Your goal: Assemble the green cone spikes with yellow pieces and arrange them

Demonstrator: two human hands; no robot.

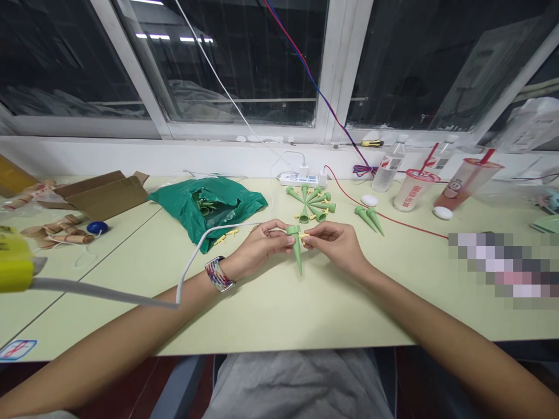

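Note:
My left hand [271,240] pinches a green plastic watering spike [296,247] by its wide cap, with the tip pointing down above the table. The fingers of my right hand [334,244] are closed on a small yellow valve [303,235] at the spike's side. The valve meets the spike near the cap; how far in it sits, I cannot tell. Beyond my hands, several green spikes with yellow valves [309,203] lie in a fan, tips inward. Two more green spikes [370,219] are to the right. Loose yellow valves [227,235] lie left of my hands.
An open green plastic bag [174,203] holding more green pieces lies at left, near a cardboard box [102,195] and wooden toys [65,230]. A power strip [290,179] stands behind. Drink cups [410,192], a bottle [388,166] and a red cable [393,219] are at right.

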